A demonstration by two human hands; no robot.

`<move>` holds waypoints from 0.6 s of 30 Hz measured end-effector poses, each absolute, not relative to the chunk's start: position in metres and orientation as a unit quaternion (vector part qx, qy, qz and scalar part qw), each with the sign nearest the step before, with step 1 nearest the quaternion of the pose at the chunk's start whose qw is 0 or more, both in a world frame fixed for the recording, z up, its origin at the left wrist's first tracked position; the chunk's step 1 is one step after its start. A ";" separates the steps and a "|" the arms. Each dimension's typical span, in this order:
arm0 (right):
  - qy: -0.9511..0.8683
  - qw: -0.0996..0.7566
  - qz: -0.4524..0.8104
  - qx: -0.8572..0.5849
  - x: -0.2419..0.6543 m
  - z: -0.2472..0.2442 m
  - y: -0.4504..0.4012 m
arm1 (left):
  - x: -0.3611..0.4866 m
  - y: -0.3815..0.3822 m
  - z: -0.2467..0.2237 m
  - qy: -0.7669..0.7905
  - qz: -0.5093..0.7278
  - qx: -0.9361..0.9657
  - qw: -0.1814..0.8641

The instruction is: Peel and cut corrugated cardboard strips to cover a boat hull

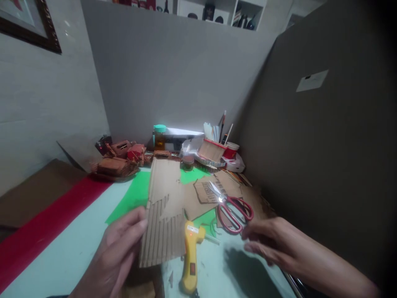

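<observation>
Beside the yellow plastic glue gun (190,269), the left hand (120,244) gripped ribbed, oblong brown cardboard (164,211) pointing lengthwise forward, right hand (271,240) slack, fingers parted.

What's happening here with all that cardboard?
Someone's left hand is holding up a piece of corrugated cardboard with part of its smooth face torn away, showing the ridges. The right hand holds nothing; it hovers near the handles of the red-handled scissors. A yellow glue gun lies between the hands.
</observation>
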State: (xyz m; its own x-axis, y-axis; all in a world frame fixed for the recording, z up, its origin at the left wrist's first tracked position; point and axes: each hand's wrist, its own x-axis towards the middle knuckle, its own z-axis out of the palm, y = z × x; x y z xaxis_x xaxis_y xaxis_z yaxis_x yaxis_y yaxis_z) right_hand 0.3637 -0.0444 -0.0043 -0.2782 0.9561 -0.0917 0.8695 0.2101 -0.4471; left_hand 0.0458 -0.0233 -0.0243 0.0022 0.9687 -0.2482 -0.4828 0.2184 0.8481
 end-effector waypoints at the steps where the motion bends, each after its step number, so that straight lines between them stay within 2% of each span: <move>1: -0.789 0.082 0.142 -0.592 0.355 -0.003 -0.034 | 0.045 -0.023 -0.025 0.430 0.552 0.290 0.653; 2: -0.790 0.060 0.073 -0.606 0.347 -0.003 -0.023 | 0.044 -0.023 -0.025 0.426 0.547 0.298 0.656; 5: -0.758 0.053 -0.014 -0.650 0.328 -0.013 0.004 | 0.041 -0.022 -0.027 0.412 0.541 0.306 0.666; 11: -0.743 0.007 -0.081 -0.664 0.318 -0.052 0.019 | 0.037 -0.022 -0.025 0.391 0.540 0.324 0.671; 18: -0.710 0.006 -0.116 -0.695 0.326 -0.061 0.021 | 0.037 -0.024 -0.020 0.402 0.550 0.303 0.667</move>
State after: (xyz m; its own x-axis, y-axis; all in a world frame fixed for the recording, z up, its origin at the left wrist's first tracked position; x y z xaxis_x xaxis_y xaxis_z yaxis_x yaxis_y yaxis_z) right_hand 0.3257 0.0215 -0.0611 -0.0349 0.9850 0.1692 0.9877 0.0082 0.1561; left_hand 0.0366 -0.0239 -0.0196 0.0726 0.9767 -0.2021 -0.4901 0.2114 0.8456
